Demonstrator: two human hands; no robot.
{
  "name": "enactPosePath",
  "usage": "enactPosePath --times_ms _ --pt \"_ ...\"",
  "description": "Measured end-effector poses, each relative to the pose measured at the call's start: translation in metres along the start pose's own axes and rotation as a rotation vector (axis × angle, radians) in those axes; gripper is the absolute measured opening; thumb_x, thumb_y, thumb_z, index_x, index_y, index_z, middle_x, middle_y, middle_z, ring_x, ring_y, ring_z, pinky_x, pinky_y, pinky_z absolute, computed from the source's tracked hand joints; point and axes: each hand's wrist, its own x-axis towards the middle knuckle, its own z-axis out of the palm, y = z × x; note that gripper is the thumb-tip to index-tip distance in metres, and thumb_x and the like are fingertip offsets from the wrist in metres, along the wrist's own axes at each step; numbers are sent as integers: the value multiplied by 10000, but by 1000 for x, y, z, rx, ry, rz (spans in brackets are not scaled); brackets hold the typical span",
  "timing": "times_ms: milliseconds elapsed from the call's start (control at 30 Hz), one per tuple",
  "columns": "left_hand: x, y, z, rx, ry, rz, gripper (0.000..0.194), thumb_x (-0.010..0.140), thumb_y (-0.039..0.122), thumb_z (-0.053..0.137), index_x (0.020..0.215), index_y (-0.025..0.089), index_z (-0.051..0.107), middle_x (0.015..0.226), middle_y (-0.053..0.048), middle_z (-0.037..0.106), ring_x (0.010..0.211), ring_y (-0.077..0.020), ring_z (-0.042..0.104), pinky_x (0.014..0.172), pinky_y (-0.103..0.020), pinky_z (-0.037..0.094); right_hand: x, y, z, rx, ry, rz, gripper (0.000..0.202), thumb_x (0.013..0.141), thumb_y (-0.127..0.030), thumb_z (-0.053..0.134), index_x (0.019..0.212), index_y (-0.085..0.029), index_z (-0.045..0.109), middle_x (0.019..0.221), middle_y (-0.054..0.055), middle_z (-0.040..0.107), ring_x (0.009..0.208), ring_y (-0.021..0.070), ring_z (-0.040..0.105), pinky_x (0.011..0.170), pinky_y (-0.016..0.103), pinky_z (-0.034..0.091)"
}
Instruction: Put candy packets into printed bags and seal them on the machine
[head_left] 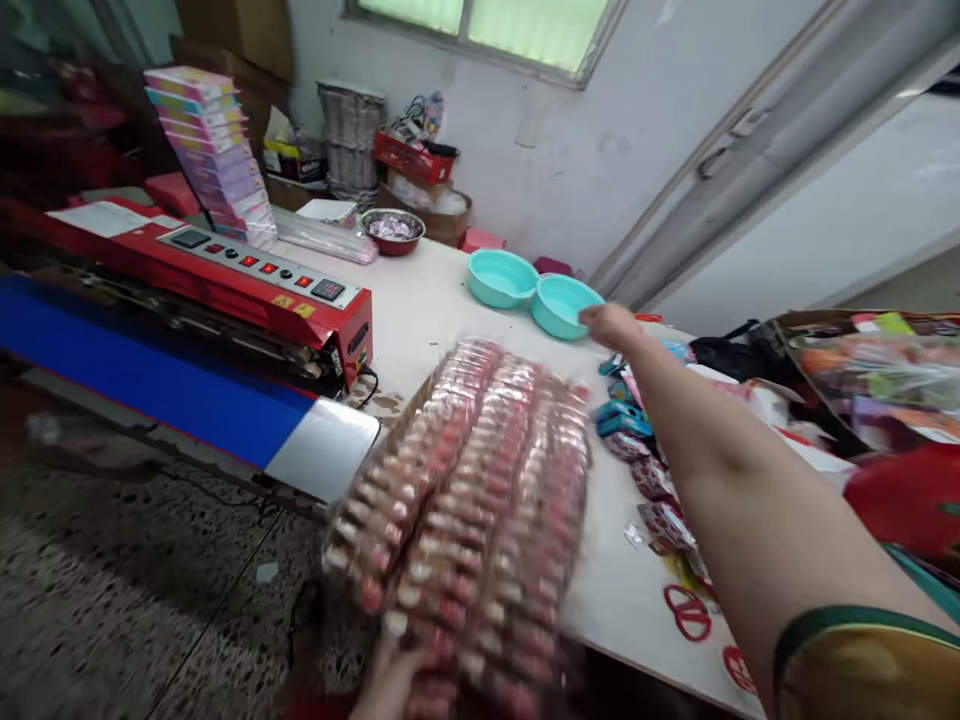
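A large block of small packed pieces (pixel 480 480), pink and cream in shiny clear wrap, lies in long rows over the table's near edge. It is smeared by motion, so I cannot make out its kind. My left hand (pixel 394 675) is at its near left corner, seemingly touching it; its fingers are blurred. My right hand (pixel 611 325) reaches far forward, fingers closed at the right rim of a turquoise basin (pixel 562 312). Another turquoise basin (pixel 499 280) stands against it on the left.
A red sealing machine (pixel 262 285) with a blue conveyor belt (pixel 135 360) runs along the left. Behind it rises a stack of colourful boxes (pixel 214 160). Patterned packets (pixel 649 475) and red-handled scissors (pixel 688 612) lie on the right. A filled carton (pixel 825 400) stands beyond.
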Motion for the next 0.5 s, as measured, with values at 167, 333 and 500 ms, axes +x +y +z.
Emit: enactPosePath --times_ms 167,333,500 --pt "1 35 44 -85 -14 -65 242 760 127 551 985 144 463 751 -73 647 627 -202 701 558 -265 553 -55 5 4 73 -11 -103 356 871 -270 605 1172 -88 656 1192 184 665 1157 277 597 1019 438 419" --pt "14 57 72 25 -86 -55 248 764 67 501 1012 84 493 677 -67 627 594 -193 686 581 -279 562 -218 3 9 329 83 -331 325 880 -365 593 1138 -182 667 1159 114 692 1095 268 638 979 465 489" --pt "27 72 102 172 -143 32 268 824 60 448 1083 70 516 783 -75 660 627 -146 673 644 -274 560 -335 -43 30 460 7 -568 344 903 -238 568 1246 -239 599 1257 89 640 1280 274 507 1025 507 469"
